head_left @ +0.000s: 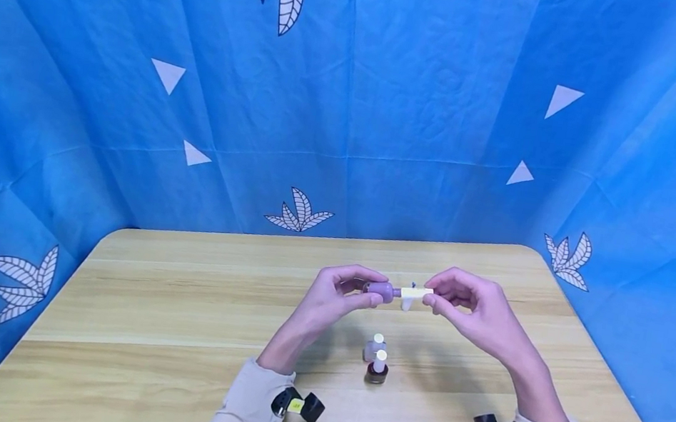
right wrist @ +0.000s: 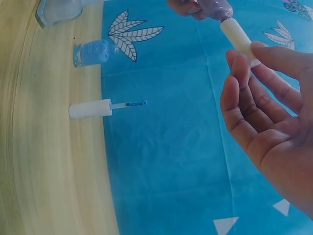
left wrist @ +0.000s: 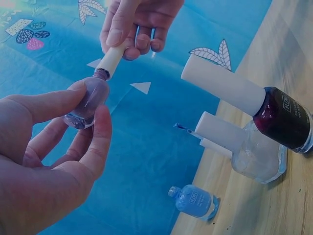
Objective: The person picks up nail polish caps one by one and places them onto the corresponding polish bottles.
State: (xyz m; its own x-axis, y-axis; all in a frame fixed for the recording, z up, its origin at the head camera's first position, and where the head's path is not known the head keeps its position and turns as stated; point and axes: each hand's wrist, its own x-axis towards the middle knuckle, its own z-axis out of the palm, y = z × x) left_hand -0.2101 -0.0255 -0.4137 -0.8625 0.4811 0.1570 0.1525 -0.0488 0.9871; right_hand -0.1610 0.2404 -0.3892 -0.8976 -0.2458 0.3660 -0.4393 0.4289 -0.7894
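Above the table, my left hand [head_left: 332,295] grips a purple nail polish bottle [left wrist: 94,100] between thumb and fingers, tipped on its side. My right hand [head_left: 482,316] pinches the white cap [left wrist: 111,59] of that bottle between thumb and fingertips. The cap sits at the bottle's mouth, with part of the neck showing between them in the left wrist view. Beyond the hands stands an uncapped blue nail polish bottle [right wrist: 94,53]. Its neighbour is a white cap with a blue-tipped brush [right wrist: 90,108], standing brush up on the table.
Nearer on the wooden table [head_left: 167,317] stand two capped bottles: a dark red nail polish [head_left: 377,371] and a clear-looking one [head_left: 372,349]. A blue patterned cloth [head_left: 354,98] hangs behind the table's far edge and along its sides.
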